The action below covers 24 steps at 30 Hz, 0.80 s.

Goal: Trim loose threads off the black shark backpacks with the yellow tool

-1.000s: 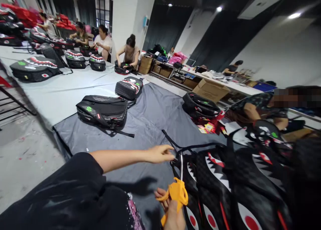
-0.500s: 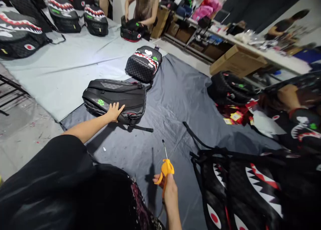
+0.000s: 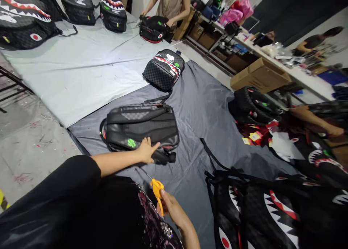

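Here left hand (image 3: 146,152) touches backpack (image 3: 141,124) edge on sheet (image 3: 202,96).

Left arm stretched forward, right hand held close to the body.

The left hand (image 3: 147,151) lies palm down at the end of a bare forearm that comes out of a black sleeve, fingers straight and together. The right hand (image 3: 170,207) sits lower, wrist bent, fingers curled tight in a grip.

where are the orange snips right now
In the head view, low and centre: the orange snips are held in the right hand, just below the left hand resting on the black backpack.
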Each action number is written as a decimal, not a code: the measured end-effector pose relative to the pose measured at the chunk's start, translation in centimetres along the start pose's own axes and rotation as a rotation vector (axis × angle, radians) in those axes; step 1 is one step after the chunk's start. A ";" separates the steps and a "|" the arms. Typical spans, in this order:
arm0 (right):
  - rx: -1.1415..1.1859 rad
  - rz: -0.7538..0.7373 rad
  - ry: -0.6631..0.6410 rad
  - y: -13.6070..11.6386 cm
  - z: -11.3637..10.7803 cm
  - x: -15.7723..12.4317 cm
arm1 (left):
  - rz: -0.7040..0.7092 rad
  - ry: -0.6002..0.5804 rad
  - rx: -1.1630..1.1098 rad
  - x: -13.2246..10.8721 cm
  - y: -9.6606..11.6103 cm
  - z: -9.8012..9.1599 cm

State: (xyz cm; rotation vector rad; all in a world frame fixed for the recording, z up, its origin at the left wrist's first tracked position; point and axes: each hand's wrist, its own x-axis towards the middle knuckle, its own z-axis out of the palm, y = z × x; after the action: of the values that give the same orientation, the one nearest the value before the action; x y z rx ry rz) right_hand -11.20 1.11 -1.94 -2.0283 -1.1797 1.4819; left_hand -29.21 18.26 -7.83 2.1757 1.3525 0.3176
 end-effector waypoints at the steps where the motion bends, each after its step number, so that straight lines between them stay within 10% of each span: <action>1: 0.014 0.009 -0.046 0.2 -1.0 -0.3 | 0.056 -0.008 -0.026 -0.5 1.1 0.3; 5: 0.068 0.028 -0.117 0.7 -5.1 -1.7 | 0.086 0.088 -0.049 -1.4 1.7 0.0; 13: 0.107 -0.051 0.278 0.2 -9.4 0.1 | -0.165 0.176 0.087 -1.1 -1.8 1.3; 20: -0.125 -0.081 0.216 -6.4 -12.7 5.8 | -0.403 0.049 -1.165 -1.8 -4.4 -1.1; 24: -0.354 -0.039 0.274 -9.5 -12.3 8.6 | -0.599 -0.006 -1.355 -0.9 -6.3 -0.8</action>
State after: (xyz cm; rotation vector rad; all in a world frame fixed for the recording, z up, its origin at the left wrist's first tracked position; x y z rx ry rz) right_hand -3.10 15.61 4.25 -2.3275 -1.4294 0.9865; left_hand -34.68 19.85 -10.67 0.6373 1.1394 0.7035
